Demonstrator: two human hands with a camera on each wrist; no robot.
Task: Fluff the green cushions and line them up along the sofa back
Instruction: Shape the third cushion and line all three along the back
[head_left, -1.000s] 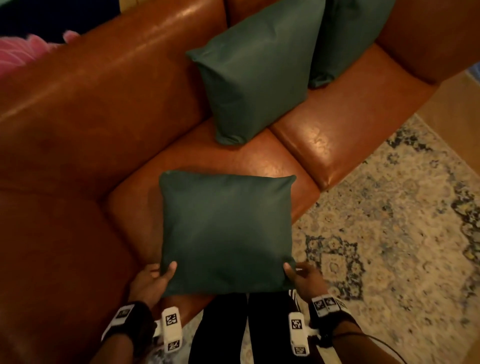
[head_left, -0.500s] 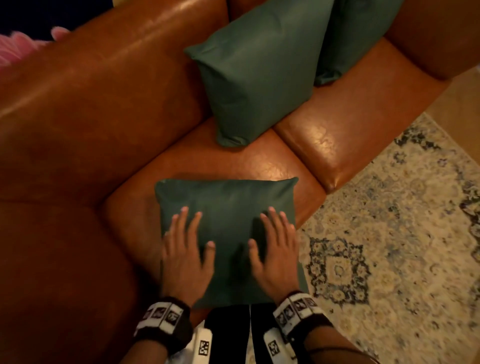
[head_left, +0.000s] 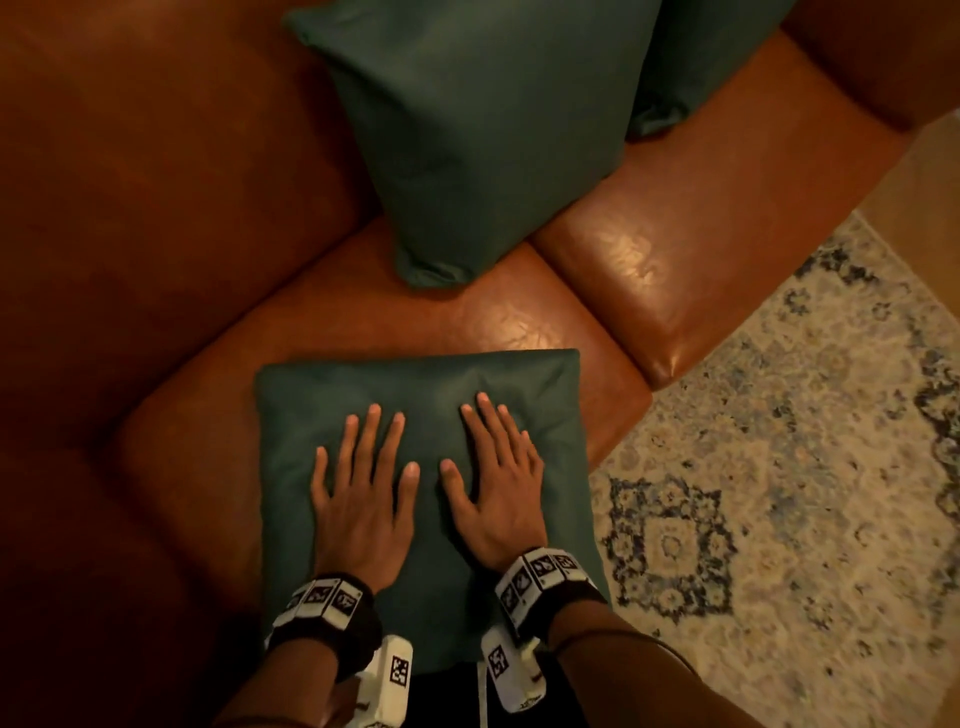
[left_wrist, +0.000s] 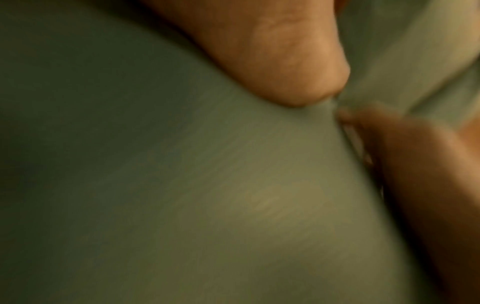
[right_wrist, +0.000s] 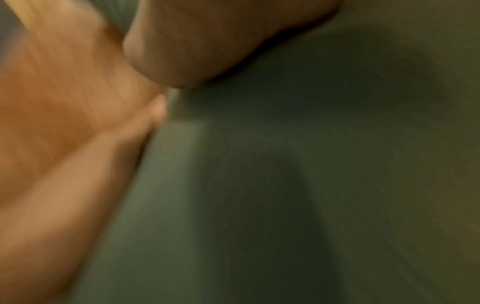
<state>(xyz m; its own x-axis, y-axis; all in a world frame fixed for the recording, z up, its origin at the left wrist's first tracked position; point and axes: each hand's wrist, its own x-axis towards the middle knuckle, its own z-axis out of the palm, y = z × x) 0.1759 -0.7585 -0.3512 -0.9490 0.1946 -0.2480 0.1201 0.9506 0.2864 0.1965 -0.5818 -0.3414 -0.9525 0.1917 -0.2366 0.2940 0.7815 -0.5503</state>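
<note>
Nearest us, our left hand (head_left: 358, 499) and right hand (head_left: 493, 493) lie flat, side by side, on the green cushion (head_left: 550, 395) that rests face-up at the front edge of the sofa seat (head_left: 332, 322), its near edge overhanging toward our legs. The fingers (head_left: 372, 436) of both hands are straight and spread, pressing into the fabric and gripping nothing; both wrist views show only blurred palm against green cloth, which fits that. We judge this cushion to be mid-fluffing: it is being patted down and is not yet stood up against the sofa back (head_left: 171, 171).

Farther along, a second green cushion (head_left: 478, 130) stands tilted against the sofa back, one corner on the seat. Beyond it a third green cushion (head_left: 691, 57) shows only in part at the top edge. Those two look placed, though whether they were fluffed we cannot tell. What seems left is to finish this one and stand it in the row.
</note>
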